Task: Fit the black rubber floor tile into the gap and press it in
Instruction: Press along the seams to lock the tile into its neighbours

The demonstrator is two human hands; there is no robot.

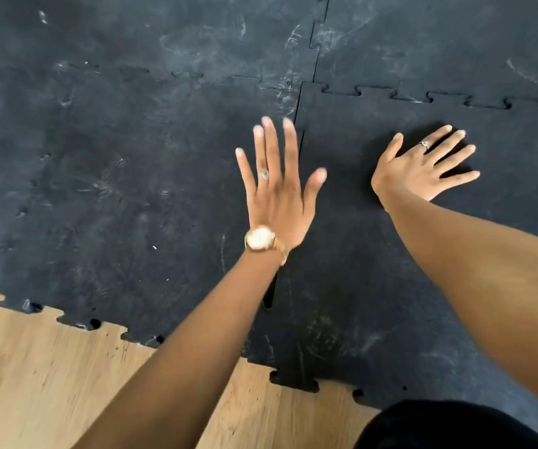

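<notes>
The black rubber floor tile [374, 286] with jigsaw-toothed edges lay at four o'clock, darker and cleaner than the scuffed black rubber mats [115, 157] at ten o'clock, beside pale wood-plank flooring [50, 384]. The right hand [420, 170] lay flat, fingers spread, on it. The left hand [277, 196], open, blurred, was over the seam [298, 111]; contact unclear.

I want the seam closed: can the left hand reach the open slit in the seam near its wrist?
Probably yes. The left hand hovers over the seam, and the slit lies uncovered just beside its forearm; nothing blocks it.
</notes>
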